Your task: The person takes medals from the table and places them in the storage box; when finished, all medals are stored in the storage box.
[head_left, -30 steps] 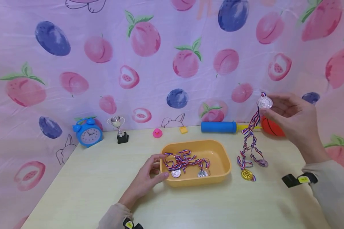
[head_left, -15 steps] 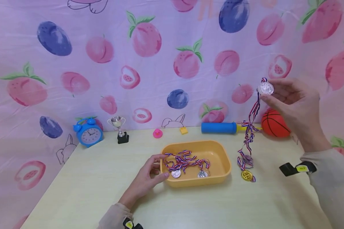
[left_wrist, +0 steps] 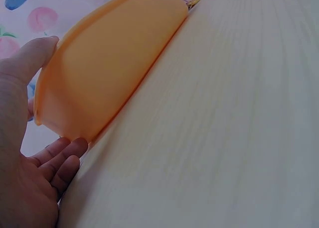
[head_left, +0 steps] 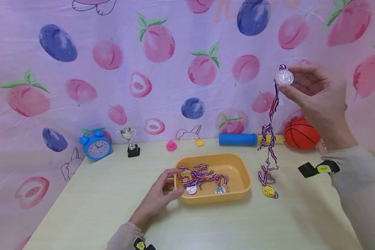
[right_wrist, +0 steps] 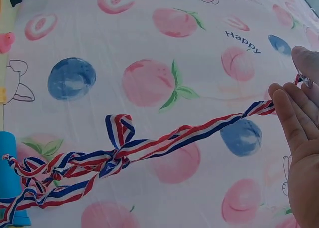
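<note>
The thumb and fingers of the right hand [head_left: 322, 90] pinch a silver medal [head_left: 284, 77] by its edge, raised high, presumably so its tangled striped ribbon [head_left: 273, 106] hangs stretched out. The left hand [head_left: 159, 189], thumb and fingers spread moderately apart, grips the left end of the yellow tub [head_left: 215, 200], likely to steady it. Below the ribbon, 1 gold medal [head_left: 268, 191] lies on the desk [head_left: 112, 194] right of the tub; whether it is knotted to the hanging ribbon cannot be told. Inside the tub lie more tangled ribbons [head_left: 203, 177] and at least 2 silver medals [head_left: 191, 189].
</note>
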`<state>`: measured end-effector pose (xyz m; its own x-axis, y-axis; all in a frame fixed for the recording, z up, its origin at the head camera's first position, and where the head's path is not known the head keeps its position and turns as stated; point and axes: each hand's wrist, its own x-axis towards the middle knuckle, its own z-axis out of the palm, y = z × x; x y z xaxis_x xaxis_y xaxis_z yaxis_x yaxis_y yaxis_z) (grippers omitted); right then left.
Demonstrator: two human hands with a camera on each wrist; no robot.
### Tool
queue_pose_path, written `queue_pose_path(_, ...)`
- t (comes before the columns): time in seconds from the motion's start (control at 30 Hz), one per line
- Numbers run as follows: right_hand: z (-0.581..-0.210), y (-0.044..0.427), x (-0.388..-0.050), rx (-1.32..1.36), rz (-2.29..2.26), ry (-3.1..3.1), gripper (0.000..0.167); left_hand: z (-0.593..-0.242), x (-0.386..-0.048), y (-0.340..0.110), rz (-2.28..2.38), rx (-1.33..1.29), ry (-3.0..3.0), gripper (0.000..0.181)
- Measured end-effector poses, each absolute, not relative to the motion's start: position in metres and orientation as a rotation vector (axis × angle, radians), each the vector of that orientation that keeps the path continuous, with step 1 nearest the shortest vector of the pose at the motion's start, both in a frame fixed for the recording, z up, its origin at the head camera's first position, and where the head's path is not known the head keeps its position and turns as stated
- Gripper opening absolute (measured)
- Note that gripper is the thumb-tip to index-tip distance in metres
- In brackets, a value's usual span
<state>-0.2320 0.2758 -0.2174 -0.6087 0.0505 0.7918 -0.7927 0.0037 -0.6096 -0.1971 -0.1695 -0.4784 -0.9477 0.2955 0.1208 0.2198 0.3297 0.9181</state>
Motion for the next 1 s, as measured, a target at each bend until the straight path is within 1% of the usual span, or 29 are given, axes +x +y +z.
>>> queue_pose_path(0.13, -0.215, 0.273, -0.233, 0.815, 1.631, -1.634, 0.044, -0.479, -0.197, -0.169, 1.704, 0.484, 2.509, 0.06)
queue_pose_path(0.27, -0.221, 0.271, -0.233, 0.807, 1.624, -1.678, 0.042, -0.478, -0.197, -0.17, 1.702, 0.479, 2.513, 0.061)
queue_pose_path(0.6, -0.248, 0.264, -0.235, 0.763, 1.666, -1.794, 0.046, -0.479, -0.197, -0.172, 1.693, 0.482, 2.514, 0.062)
queue_pose_path(0.73, -0.263, 0.26, -0.233, 0.704, 1.577, -1.897, 0.047, -0.478, -0.196, -0.171, 1.693, 0.475, 2.515, 0.062)
queue_pose_path(1.0, -0.281, 0.251, -0.236, 0.811, 1.701, -1.825, 0.045, -0.478, -0.196, -0.17, 1.691, 0.467, 2.51, 0.062)
